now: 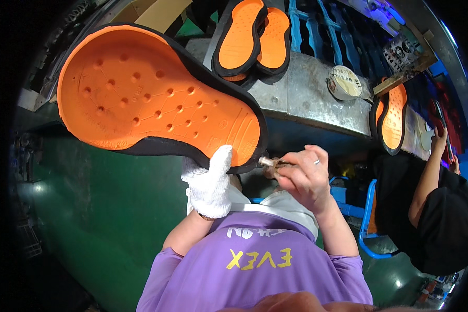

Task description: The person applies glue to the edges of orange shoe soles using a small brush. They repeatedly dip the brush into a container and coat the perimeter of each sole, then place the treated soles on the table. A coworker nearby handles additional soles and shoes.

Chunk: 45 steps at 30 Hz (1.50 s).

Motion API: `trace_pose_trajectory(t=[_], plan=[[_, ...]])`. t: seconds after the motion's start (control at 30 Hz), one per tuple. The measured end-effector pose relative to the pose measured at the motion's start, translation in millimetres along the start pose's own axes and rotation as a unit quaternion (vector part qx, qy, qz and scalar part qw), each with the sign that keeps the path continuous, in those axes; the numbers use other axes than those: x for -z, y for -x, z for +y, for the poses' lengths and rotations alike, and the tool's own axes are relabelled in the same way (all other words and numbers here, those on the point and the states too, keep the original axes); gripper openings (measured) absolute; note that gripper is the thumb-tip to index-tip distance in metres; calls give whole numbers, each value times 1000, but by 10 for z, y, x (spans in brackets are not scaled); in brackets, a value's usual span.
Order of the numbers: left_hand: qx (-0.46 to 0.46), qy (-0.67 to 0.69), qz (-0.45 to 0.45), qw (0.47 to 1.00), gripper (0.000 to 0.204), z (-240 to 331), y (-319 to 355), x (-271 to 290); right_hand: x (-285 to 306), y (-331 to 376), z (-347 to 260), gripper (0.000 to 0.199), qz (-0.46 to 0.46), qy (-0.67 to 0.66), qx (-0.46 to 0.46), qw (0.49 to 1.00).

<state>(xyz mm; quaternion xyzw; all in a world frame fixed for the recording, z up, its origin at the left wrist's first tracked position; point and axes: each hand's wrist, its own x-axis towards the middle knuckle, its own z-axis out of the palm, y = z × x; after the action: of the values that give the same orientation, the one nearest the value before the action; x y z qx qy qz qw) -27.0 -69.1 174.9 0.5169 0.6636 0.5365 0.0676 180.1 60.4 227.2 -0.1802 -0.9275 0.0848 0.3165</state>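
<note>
A large orange shoe sole with a black edge is held up in front of me, its dimpled orange face toward me. My left hand, in a white knitted glove, grips its narrower end, the thumb on the orange face and the other fingers hidden beneath. My bare right hand, with a ring on one finger, is closed around a small brush-like tool. The tool's pale tip is close to the sole's black rim; whether they touch I cannot tell.
More orange-and-black soles lie on the metal bench ahead. A white cup with pale contents stands there, beside blue conveyor slats. At the right, a co-worker in black sits by a blue-framed chair and further soles.
</note>
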Motion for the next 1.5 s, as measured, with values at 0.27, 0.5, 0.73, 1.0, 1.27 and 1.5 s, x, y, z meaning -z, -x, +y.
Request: trace_pose_trajectory(t=[0.27,0.5,0.73,1.0,1.27,1.5], plan=[[167,234,129,949,61,149,-158,-133,-9,74,-44,26,-25,-59,32,997],[47,64,75,994,59,11,-35,-78,43,15,-18,21,-3,-55,12,998],[-7,15,44,999,55,110,-53,19,70,-20,31,15,44,45,-15,998],[88,181,131,971,43,261,-179,-120,34,45,-27,15,16,-7,10,1000],[275,334,48,900,46,327,-527,-162,45,427,20,17,165,-148,-128,967],[212,280,-135,926,76,15,-840,-904,-63,920,164,14,262,-214,-306,890]])
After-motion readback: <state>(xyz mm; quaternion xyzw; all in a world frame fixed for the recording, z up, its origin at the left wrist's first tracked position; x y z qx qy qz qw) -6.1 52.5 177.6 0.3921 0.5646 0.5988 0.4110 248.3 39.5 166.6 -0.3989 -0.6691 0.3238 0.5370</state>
